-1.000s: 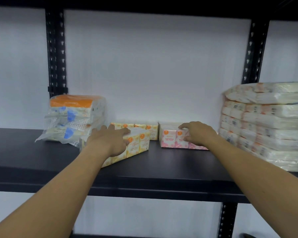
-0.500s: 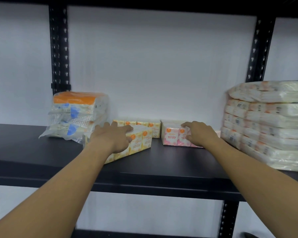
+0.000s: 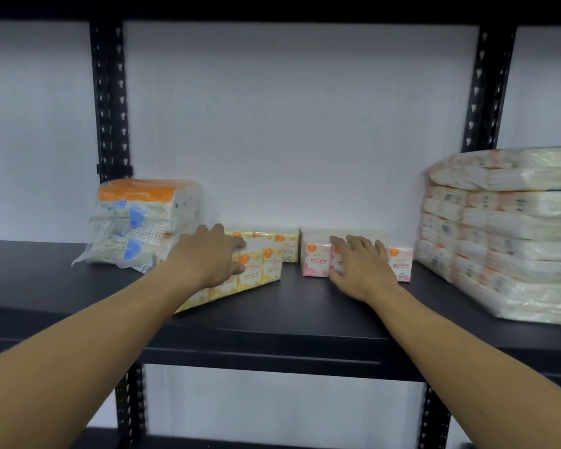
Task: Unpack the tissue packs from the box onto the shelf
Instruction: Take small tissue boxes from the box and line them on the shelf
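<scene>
A yellow mini tissue pack (image 3: 259, 265) lies at an angle on the black shelf (image 3: 305, 312). My left hand (image 3: 208, 257) grips it, fingers laid over its top and thumb on its front face. Behind it stands a second yellow pack (image 3: 287, 246) against the wall. To the right a pink rose-scented tissue pack (image 3: 314, 262) faces forward. My right hand (image 3: 358, 265) rests on its top and front with fingers spread and nearly straight. The box is out of view.
A plastic-wrapped bundle of tissue with an orange top (image 3: 143, 218) sits at the left of the shelf. A tall stack of white wrapped tissue packs (image 3: 506, 231) fills the right. Black perforated uprights (image 3: 110, 102) (image 3: 486, 89) frame the bay before a white wall.
My right hand has slid a little forward over the pink pack and its fingers have spread. My left hand stays on the yellow pack. The head camera has shifted slightly.
</scene>
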`<state>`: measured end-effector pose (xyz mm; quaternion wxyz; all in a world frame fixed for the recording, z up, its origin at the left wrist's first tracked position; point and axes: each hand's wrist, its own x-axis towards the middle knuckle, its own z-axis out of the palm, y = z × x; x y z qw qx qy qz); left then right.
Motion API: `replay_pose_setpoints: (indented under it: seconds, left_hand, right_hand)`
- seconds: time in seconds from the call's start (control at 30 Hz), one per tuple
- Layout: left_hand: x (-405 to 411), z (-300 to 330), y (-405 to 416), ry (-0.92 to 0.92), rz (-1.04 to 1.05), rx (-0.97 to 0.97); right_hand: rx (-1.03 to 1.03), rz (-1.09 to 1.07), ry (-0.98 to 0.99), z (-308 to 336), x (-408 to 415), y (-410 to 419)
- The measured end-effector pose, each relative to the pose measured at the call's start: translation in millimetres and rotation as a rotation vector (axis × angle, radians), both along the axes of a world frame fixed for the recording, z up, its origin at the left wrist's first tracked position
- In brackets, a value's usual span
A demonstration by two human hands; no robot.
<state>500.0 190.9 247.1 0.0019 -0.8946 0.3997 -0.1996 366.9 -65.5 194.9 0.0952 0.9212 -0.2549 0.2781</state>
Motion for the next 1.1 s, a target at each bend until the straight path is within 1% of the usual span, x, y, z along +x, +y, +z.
replay_pose_setpoints:
  seconds: [0.2,0.37,0.6,0.93,1.1]
  left_hand:
    - [22,15,-7,-0.013,-0.111,-0.028]
    - [53,11,-14,0.089,-0.27,-0.141]
    - [81,-1,-38,0.12,-0.42,-0.236]
    - [105,-15,-58,0.16,-0.459,-0.227]
    - [109,-21,-62,0.184,-0.452,-0.262]
  right_hand:
    - [0.026,0.024,-0.03,0,0,-3]
    - [0.048,0.037,-0.049,0,1,-5]
    - [0.054,0.042,-0.058,-1,3,-7]
    - [0.05,0.055,-0.094,-3,8,-12]
    - [0.058,0.053,-0.095,-3,8,-13]
